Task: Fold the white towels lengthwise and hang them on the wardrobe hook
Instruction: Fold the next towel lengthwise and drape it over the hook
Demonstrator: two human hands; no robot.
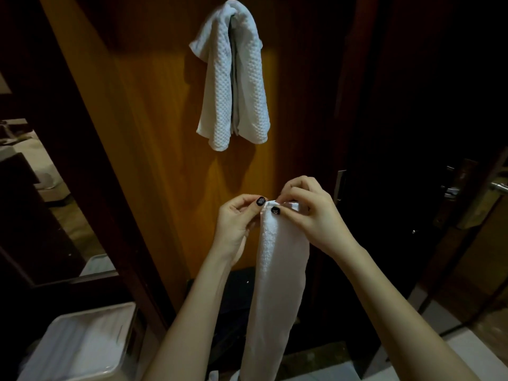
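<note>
Seemingly folded, towel (277, 270) hangs below both hands' grip (275, 209).

waffle-textured cloth towel (236, 86) on glossy, seemingly wooden wardrobe door (154, 111).

Bare forearms, no sleeves, hands (275, 213) with black-painted thumbnails bearing pale designs

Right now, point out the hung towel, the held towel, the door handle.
hung towel (220, 86): head view, left waffle fold.
held towel (280, 259): head view, hanging middle.
door handle (499, 186): head view, metal lever.
</note>
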